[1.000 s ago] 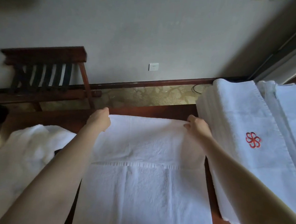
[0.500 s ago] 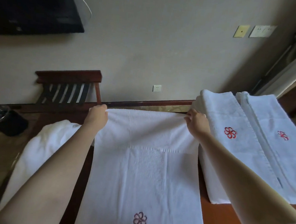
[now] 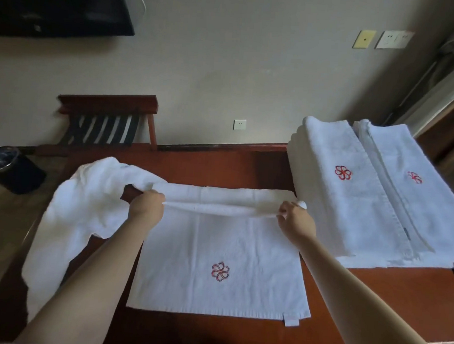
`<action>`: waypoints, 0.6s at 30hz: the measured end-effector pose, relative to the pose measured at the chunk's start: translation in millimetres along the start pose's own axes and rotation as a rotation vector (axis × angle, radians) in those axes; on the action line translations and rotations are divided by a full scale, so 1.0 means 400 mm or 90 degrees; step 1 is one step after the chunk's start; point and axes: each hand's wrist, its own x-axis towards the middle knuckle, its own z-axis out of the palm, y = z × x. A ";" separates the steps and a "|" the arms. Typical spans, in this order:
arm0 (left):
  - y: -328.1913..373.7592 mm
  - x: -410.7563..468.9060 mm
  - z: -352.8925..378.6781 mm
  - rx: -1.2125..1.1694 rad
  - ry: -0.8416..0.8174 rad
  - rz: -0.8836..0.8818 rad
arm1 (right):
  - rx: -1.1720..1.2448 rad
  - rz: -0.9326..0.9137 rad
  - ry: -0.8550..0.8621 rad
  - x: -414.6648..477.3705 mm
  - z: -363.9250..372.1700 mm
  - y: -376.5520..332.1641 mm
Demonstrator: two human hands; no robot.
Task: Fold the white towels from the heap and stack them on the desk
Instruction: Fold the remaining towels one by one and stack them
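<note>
Nearest, a flat white terry towel (image 3: 220, 252) lies spread on the reddish-brown wooden desk (image 3: 372, 303). A small white label tab (image 3: 291, 321) hangs off its near hem at five o'clock. A red embroidered flower emblem (image 3: 220, 271) sits on its near half.

Both bare forearms reach out over the cloth. The left hand (image 3: 148, 206) holds the towel's far fold at ten o'clock, its fingers (image 3: 157, 199) curled round the doubled cloth. The right hand (image 3: 295, 221) holds the same fold at two o'clock, its fingers (image 3: 284, 214) clenched on the corner. Between them the fold stands as a raised ridge, with a further strip of the towel lying flat just beyond it.

At nine o'clock a rumpled heap of white towels (image 3: 83, 207) touches the spread towel's far left corner and drapes over the desk's left edge. At two o'clock two stacks of folded white towels (image 3: 333, 206) stand side by side, touching, each with a red flower on top.

Farther off, a dark waste bin (image 3: 3, 164) stands on the floor at nine o'clock. A dark wooden luggage rack with black straps (image 3: 108, 120) stands against the beige wall at eleven o'clock, and a white wall socket (image 3: 239, 124) is at twelve. A black wall-mounted screen (image 3: 57, 1) is also at eleven, and a white switch plate (image 3: 393, 39) is at one.
</note>
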 end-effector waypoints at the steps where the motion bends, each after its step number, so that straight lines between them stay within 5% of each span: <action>1: -0.003 -0.016 0.022 0.026 -0.010 0.015 | -0.011 0.013 -0.005 -0.025 0.014 0.005; 12: 0.003 -0.120 0.194 0.196 -0.181 0.097 | -0.163 0.110 -0.236 -0.166 0.127 0.028; 18: 0.046 -0.116 0.191 0.195 -0.200 0.080 | -0.184 0.101 -0.167 -0.174 0.156 0.018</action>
